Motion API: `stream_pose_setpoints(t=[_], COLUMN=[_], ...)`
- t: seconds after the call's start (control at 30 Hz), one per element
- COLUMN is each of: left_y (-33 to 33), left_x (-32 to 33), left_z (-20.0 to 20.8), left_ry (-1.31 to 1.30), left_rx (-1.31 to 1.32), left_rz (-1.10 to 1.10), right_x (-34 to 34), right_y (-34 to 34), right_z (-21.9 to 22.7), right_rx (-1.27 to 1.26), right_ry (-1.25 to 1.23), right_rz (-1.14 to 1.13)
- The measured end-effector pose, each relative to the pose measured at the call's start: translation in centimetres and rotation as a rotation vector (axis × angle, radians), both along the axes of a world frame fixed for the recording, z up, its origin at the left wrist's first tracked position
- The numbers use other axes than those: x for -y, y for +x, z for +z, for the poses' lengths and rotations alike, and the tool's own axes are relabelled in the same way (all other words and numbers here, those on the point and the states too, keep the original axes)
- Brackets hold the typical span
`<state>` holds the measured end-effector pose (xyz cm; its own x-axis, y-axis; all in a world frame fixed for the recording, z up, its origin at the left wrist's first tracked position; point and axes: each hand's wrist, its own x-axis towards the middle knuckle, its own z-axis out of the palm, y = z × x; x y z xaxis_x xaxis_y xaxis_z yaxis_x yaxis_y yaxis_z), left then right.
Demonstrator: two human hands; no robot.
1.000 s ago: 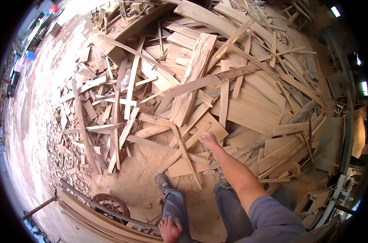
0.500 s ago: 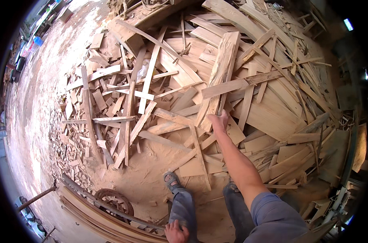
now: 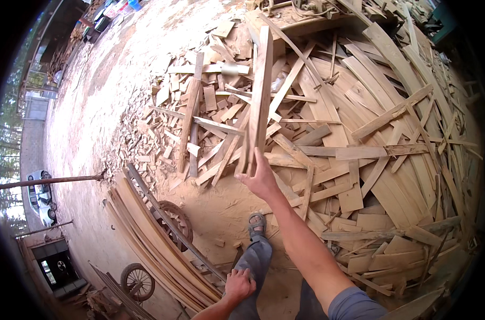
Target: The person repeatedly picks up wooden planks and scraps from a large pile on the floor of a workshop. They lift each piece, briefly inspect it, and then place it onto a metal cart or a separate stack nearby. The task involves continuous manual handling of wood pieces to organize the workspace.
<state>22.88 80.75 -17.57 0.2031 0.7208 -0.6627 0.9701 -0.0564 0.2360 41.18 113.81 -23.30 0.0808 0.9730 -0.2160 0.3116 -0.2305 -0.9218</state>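
A long, thick wooden board point(image 3: 261, 85) stretches away from me over the scrap pile, with my right hand point(image 3: 259, 178) closed around its near end. My right arm reaches out straight to it. Low in the view, my left hand point(image 3: 240, 285) rests at my trouser leg, nothing in it, its fingers slightly bent and apart. Just left of that hand lies the near end of a stack of long planks point(image 3: 157, 245). Beneath the held board are loose slats and small wood offcuts point(image 3: 221, 128).
Long boards point(image 3: 381, 176) and crossed slats cover the right side. Sawdust lies around my sandalled foot point(image 3: 257, 225). A metal rail point(image 3: 173, 221) and a spoked wheel point(image 3: 137, 281) are by the plank stack. Outside at the far left stands a parked vehicle point(image 3: 41, 198).
The view has turned left. My right hand has swung the board left, off the boards on the right and over the small offcuts. My left hand remains by my leg.
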Motion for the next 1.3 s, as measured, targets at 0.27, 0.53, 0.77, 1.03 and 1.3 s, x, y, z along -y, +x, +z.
stream_pose_setpoints(t=[0.27,0.53,0.77,1.03,1.3], left_y=[1.6,2.0,3.1,4.3,2.7], left_x=[2.1,3.6,3.1,2.8,3.6], left_z=[0.6,0.3,0.0,0.6,0.3], left_ry=[-0.014,-0.037,0.026,0.013,-0.013], left_rx=[-0.02,-0.033,-0.023,-0.007,-0.056], left_rz=[0.053,-0.001,-0.061,-0.041,-0.046], right_x=[8.8,15.3,6.7,5.9,13.3], right_y=[7.6,31.9,34.7,39.0,28.4], right_z=[-10.3,-18.0,-20.5,-9.4,-6.4], right_rx=[-0.368,-0.891,-1.191,-1.354,-0.979], right_ry=[-0.341,-0.435,-0.17,0.096,-0.002], right_rz=[-0.31,-1.002,-0.982,-1.03,-0.861])
